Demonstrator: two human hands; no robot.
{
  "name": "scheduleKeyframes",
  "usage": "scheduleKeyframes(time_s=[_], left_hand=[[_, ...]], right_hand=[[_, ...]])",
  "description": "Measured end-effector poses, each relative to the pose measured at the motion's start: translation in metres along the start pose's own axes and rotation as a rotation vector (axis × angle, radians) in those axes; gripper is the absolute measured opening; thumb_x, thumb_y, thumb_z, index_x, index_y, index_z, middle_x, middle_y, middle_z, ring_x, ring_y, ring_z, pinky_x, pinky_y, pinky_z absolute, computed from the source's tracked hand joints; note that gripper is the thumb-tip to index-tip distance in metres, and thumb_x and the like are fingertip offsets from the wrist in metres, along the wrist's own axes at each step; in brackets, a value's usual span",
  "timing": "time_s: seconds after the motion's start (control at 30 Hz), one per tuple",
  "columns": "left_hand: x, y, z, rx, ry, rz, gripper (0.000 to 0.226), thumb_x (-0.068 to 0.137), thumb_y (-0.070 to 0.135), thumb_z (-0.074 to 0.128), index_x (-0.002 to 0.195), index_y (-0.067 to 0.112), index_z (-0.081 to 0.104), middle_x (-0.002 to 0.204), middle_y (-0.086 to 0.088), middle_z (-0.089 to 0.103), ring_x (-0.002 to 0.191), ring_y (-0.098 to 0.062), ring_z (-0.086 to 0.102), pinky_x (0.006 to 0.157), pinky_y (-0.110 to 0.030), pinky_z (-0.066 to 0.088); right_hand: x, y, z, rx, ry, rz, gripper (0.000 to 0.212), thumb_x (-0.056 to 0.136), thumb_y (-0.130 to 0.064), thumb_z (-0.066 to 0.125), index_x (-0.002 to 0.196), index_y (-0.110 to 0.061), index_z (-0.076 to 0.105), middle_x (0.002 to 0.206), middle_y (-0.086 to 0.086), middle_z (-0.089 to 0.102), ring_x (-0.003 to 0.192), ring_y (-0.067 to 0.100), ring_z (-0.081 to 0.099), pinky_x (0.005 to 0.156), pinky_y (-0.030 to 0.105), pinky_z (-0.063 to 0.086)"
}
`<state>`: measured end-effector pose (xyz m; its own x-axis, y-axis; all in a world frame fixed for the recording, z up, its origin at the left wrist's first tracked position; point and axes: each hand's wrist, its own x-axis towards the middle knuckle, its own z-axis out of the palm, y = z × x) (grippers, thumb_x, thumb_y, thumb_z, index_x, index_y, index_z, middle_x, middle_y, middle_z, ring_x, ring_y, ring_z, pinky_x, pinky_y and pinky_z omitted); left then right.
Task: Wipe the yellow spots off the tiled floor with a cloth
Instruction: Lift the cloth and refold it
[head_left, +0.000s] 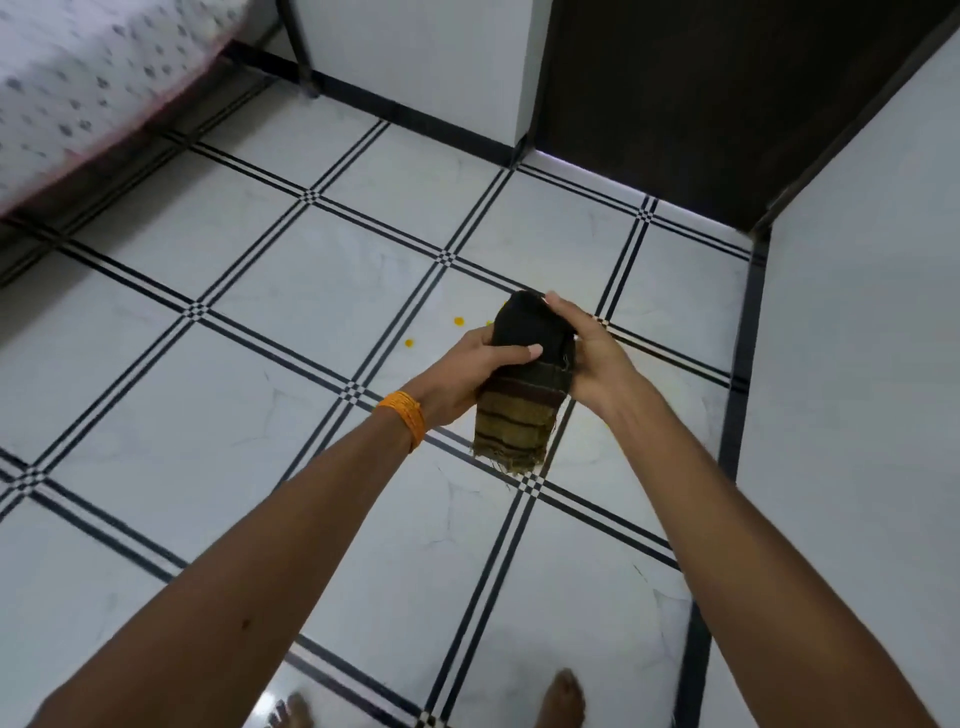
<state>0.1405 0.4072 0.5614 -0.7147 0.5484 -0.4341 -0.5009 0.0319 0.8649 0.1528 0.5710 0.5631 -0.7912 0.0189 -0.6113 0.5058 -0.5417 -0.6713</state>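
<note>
I hold a folded cloth (522, 400), dark at the top with olive and brown stripes and a frayed lower edge, in the air above the white tiled floor (291, 312). My left hand (467, 374), with an orange thread band at the wrist, grips its left side, thumb across the dark part. My right hand (592, 358) grips its right side and top. Small yellow spots lie on the floor beyond my hands: one (458, 321) just left of the cloth's top, another (409, 342) further left. A third at the cloth's edge is partly hidden.
A bed with a dotted sheet (78, 88) stands at the far left. A white wall corner (441, 67) and a dark door (701, 104) lie ahead, and a white wall (857, 364) runs along the right. My bare feet (563, 696) show at the bottom edge.
</note>
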Motion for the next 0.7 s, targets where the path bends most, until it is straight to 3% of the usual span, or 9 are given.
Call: scheduleKeyframes(time_s=[0.13, 0.23, 0.3, 0.43, 0.53, 0.7], left_hand=[[-0.021, 0.012, -0.063, -0.012, -0.009, -0.002, 0.044, 0.098, 0.013, 0.059, 0.141, 0.015, 0.049, 0.128, -0.014, 0.066, 0.116, -0.027, 0.066, 0.096, -0.038, 0.056], [-0.036, 0.012, -0.112, 0.052, -0.034, -0.009, 0.043, 0.100, 0.006, 0.052, 0.142, 0.016, 0.048, 0.128, -0.011, 0.066, 0.116, -0.025, 0.066, 0.091, -0.032, 0.058], [-0.043, 0.014, -0.143, 0.203, -0.048, -0.021, 0.046, 0.099, 0.003, 0.051, 0.142, 0.019, 0.048, 0.127, -0.009, 0.065, 0.113, -0.022, 0.064, 0.083, -0.027, 0.057], [-0.027, 0.015, -0.205, 0.453, -0.068, -0.038, 0.046, 0.093, 0.010, 0.063, 0.137, 0.018, 0.051, 0.124, -0.007, 0.063, 0.114, -0.026, 0.063, 0.092, -0.043, 0.058], [0.003, 0.010, -0.250, 0.418, -0.095, -0.119, 0.043, 0.094, 0.012, 0.066, 0.132, 0.027, 0.052, 0.120, -0.008, 0.065, 0.107, -0.029, 0.069, 0.085, -0.045, 0.062], [0.081, -0.028, -0.317, 0.342, -0.082, -0.179, 0.055, 0.095, 0.013, 0.064, 0.145, 0.028, 0.045, 0.123, -0.012, 0.068, 0.107, -0.030, 0.070, 0.088, -0.047, 0.061]], right_hand=[[0.000, 0.035, 0.054, 0.075, -0.068, 0.171, 0.069, 0.085, -0.056, 0.071, 0.130, -0.004, 0.066, 0.126, 0.022, 0.069, 0.114, 0.035, 0.068, 0.101, 0.047, 0.054], [-0.002, 0.066, 0.101, -0.145, -0.080, 0.128, 0.041, 0.096, -0.043, 0.062, 0.117, -0.010, 0.071, 0.106, 0.016, 0.074, 0.093, 0.028, 0.073, 0.077, 0.036, 0.062], [0.004, 0.087, 0.125, -0.307, -0.036, 0.043, 0.030, 0.097, -0.031, 0.065, 0.117, -0.010, 0.070, 0.103, 0.013, 0.075, 0.091, 0.025, 0.073, 0.069, 0.031, 0.060], [0.040, 0.117, 0.155, -0.363, 0.016, -0.055, 0.027, 0.101, -0.021, 0.061, 0.127, -0.019, 0.065, 0.110, 0.008, 0.077, 0.100, 0.025, 0.073, 0.077, 0.035, 0.061], [0.087, 0.137, 0.166, -0.330, 0.057, -0.074, 0.025, 0.101, -0.020, 0.060, 0.125, -0.023, 0.065, 0.114, 0.010, 0.076, 0.105, 0.026, 0.072, 0.085, 0.038, 0.061], [0.186, 0.172, 0.167, -0.206, 0.118, -0.039, 0.029, 0.101, -0.019, 0.061, 0.128, -0.029, 0.061, 0.115, 0.005, 0.075, 0.106, 0.025, 0.072, 0.081, 0.040, 0.060]])
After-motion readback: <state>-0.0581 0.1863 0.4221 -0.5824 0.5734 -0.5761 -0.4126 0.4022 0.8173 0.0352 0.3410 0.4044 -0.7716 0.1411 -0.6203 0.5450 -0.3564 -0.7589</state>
